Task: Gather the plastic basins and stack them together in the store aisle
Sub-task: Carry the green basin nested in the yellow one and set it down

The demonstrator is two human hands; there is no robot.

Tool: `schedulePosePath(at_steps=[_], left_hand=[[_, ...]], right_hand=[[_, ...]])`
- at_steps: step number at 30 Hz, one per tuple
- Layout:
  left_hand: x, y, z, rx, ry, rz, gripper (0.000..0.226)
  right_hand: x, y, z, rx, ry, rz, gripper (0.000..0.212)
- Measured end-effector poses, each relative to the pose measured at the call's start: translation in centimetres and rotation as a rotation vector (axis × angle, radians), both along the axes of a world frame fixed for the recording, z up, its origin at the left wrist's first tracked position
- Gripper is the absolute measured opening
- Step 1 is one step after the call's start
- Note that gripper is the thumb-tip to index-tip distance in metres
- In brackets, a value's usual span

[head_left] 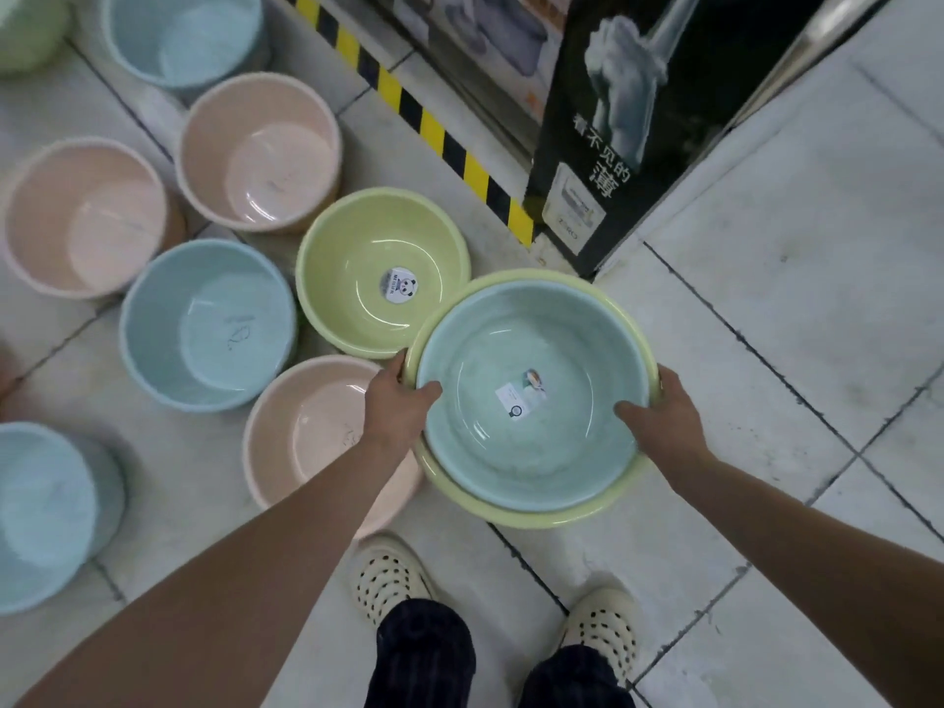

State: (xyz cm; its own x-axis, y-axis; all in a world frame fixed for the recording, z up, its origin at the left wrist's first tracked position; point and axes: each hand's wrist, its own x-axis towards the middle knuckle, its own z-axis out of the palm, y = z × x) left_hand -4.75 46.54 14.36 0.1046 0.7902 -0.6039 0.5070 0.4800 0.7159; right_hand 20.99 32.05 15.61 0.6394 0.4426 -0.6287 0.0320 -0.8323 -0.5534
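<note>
A pale blue basin sits nested inside a yellow-green basin, and I hold the pair above the floor. My left hand grips the left rim, thumb inside the blue basin. My right hand grips the right rim the same way. A second yellow-green basin with a round panda sticker rests on the floor just beyond, touching the held pair in the view. A pink basin lies under my left forearm.
Several deeper tubs stand on the tiled floor at left: pink tubs and blue tubs. A black carton stands behind yellow-black hazard tape. My two shoes are at the bottom.
</note>
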Motion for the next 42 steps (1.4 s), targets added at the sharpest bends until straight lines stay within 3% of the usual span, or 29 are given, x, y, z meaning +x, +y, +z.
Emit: schedulePosePath(at_steps=[7, 15, 28, 35, 42], left_hand=[[-5.9, 8.6, 8.0, 0.037, -0.016, 0.128, 0.035], [-12.3, 14.8, 9.6, -0.03, -0.054, 0.198, 0.034], [-12.6, 21.8, -3.1, 0.028, 0.015, 0.382, 0.042], [-11.3, 22.0, -9.1, 0.011, 0.092, 0.386, 0.027], [-9.3, 20.2, -12.5, 0.073, 0.109, 0.368, 0.032]], right_hand=[[-4.1, 11.3, 6.8, 0.059, 0.021, 0.163, 0.065], [-8.3, 21.0, 8.1, 0.056, -0.012, 0.29, 0.065], [-8.4, 33.7, -5.0, 0.024, -0.1, 0.512, 0.068], [-7.6, 34.7, -11.2, -0.034, -0.128, 0.563, 0.062], [-6.1, 32.8, -15.1, -0.098, -0.19, 0.547, 0.051]])
